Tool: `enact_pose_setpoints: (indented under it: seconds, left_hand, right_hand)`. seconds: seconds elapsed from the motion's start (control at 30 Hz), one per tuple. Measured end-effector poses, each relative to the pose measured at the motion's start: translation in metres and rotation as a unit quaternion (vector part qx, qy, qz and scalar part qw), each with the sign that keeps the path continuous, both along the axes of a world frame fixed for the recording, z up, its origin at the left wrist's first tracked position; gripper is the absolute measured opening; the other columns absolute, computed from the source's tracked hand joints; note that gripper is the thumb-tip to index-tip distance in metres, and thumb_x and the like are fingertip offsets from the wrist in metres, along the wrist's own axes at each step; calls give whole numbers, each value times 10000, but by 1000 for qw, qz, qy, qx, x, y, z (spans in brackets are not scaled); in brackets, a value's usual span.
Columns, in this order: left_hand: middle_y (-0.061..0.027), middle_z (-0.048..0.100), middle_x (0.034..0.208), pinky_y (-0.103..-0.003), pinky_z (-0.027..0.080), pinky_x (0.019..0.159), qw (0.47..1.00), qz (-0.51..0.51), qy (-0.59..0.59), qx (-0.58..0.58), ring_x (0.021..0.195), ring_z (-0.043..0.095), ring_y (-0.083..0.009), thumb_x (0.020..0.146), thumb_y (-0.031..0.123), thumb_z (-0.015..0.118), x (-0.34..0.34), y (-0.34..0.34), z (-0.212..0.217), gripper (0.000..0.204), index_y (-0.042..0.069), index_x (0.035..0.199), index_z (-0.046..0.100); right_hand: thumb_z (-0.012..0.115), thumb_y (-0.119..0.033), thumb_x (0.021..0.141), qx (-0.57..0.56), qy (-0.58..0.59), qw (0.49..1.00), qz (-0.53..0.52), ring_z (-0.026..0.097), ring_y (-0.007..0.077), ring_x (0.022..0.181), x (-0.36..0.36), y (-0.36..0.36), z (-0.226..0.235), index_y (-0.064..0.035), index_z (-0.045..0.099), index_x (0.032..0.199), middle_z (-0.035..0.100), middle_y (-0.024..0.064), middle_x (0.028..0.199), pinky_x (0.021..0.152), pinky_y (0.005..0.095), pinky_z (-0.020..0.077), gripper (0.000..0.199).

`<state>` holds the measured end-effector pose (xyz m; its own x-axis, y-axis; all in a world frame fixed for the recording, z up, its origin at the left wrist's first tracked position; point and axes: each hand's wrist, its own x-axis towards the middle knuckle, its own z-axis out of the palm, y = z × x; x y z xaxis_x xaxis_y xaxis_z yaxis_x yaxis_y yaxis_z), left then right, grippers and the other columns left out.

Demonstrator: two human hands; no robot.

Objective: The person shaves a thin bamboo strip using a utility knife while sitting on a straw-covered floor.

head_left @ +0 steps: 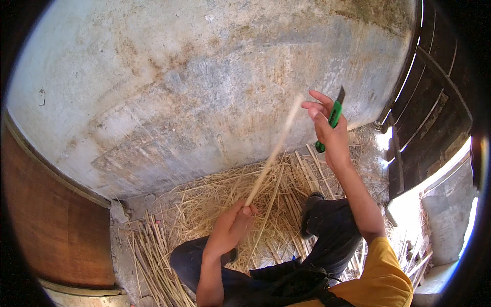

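Observation:
My left hand (pixel 228 228) is closed round the lower end of a pale, thin strip of split wood or bamboo (pixel 271 159). The strip slants up and to the right, and its upper end is blurred. Near that upper end is my raised right hand (pixel 332 135), which grips a green utility knife (pixel 335 114) against the palm. The knife's dark blade is out and points upward. The index and middle fingers of this hand reach toward the strip's tip; whether they touch it I cannot tell.
Curly shavings (pixel 204 210) cover the floor between my legs and the stained wall (pixel 204 102). A bundle of thin sticks (pixel 156 256) lies at the left, with more strips (pixel 304 171) by my right foot. A brown wooden panel (pixel 56 215) stands left, dark slatted boards (pixel 429 102) right.

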<state>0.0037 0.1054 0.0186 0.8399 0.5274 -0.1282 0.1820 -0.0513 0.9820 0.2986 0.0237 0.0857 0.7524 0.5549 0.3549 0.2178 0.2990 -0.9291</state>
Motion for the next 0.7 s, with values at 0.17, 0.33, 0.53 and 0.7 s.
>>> enact_pose_setpoints:
  seconds: [0.17,0.33,0.53,0.7]
  left_hand:
    - [37,509,812,-229,379,654,993,38,-72,-88,739,457,-52,1117,278,469,0,0,-4,271,57,1083,623]
    - [46,475,798,-225,340,621,982,26,-96,-159,708,409,-46,1119,294,459,0,-4,2,268,71,1104,607]
    - [56,436,777,-221,300,574,971,25,-123,-205,651,376,-49,1122,304,448,3,-8,1,263,76,1119,579]
    - [59,388,697,-240,270,498,981,56,-133,-131,556,321,-46,1113,368,476,10,-15,2,303,76,1063,538]
  right_hand:
    - [655,-200,979,-65,-189,978,63,606,150,934,-20,-6,-23,-86,533,1224,613,62,1048,805,312,495,297]
    - [708,-223,956,-115,-354,917,144,684,245,859,-58,-12,-34,-83,579,1218,643,114,998,732,353,537,324]
    - [785,-243,883,-78,-474,863,158,712,309,763,-67,-11,-40,-106,659,1144,692,95,946,647,400,566,320]
    - [807,-233,856,-71,-469,868,144,716,296,758,-71,-9,-44,-113,693,1109,701,81,925,625,392,564,302]
